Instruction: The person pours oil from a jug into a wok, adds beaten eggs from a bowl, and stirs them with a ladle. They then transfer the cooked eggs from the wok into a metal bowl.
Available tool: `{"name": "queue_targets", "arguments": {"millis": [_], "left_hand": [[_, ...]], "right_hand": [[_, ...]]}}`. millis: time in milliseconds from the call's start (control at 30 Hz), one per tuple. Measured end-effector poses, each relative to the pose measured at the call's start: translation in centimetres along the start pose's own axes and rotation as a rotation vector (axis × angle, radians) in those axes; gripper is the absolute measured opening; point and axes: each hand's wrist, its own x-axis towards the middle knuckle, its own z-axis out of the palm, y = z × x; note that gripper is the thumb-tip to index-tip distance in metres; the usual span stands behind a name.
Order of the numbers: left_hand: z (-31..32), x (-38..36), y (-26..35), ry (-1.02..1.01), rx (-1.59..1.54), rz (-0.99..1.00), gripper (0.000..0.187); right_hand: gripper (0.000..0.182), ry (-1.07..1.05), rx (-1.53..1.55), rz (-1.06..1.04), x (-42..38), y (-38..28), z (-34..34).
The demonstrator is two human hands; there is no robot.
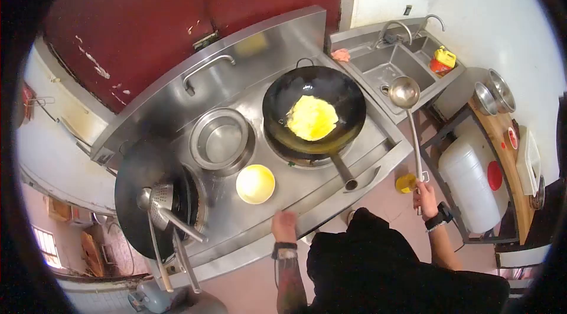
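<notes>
Yellow egg (pixel 312 118) lies spread in the middle of a black wok (pixel 348 92) on the stove, its handle (pixel 344 173) pointing toward me. My right hand (pixel 424 197) is wrapped round the handle of a long metal ladle (pixel 404 92), whose bowl is held up over the sink's edge. Over the stove's front edge is my left hand (pixel 284 226), blurred, its finger positions unclear. Just beyond it stands a white bowl (pixel 256 184), yellowish inside. A metal pot (pixel 220 138) sits left of the wok.
At the left, a second wok (pixel 142 163) holds a strainer (pixel 161 197) and other long-handled tools. A double sink (pixel 384 66) with taps is at the back right, a yellow-red jug (pixel 443 61) beside it. A wooden shelf (pixel 507 154) with metal bowls stands right.
</notes>
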Motion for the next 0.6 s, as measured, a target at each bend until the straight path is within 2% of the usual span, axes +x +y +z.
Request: {"name": "queue_targets", "arguments": {"millis": [167, 267, 367, 400, 467, 500, 600], "left_hand": [[6.0, -6.0, -5.8, -0.135, 0.077, -0.088, 0.02], [8.5, -6.7, -8.2, -0.263, 0.189, -0.171, 0.022], [9.0, -6.6, -10.1, -0.228, 0.243, -0.116, 0.024], [8.7, -6.5, -10.6, -0.224, 0.25, -0.107, 0.024], [7.0, -6.8, -11.2, -0.176, 0.357, 0.022, 0.028], [6.1, -7.3, -11.2, -0.174, 0.361, 0.032, 0.028], [0.9, -9.8, -11.6, 0.02, 0.146, 0.178, 0.042]], "right_hand": [[0.027, -0.043, -0.092, -0.107, 4.3, -0.6, -1.8], [0.027, -0.232, -0.411, -0.325, 7.8, -5.7, -2.5], [0.024, -0.272, -0.744, -0.722, 14.5, -9.3, -1.6], [0.025, -0.301, -0.815, -0.877, 18.2, -9.5, -0.8], [0.025, -0.234, -0.979, -0.922, 22.8, -10.4, 2.4], [0.028, -0.296, -1.114, -0.865, 22.8, -12.6, 4.0], [0.031, -0.314, -1.097, -0.978, 23.7, -14.2, 7.2]]}}
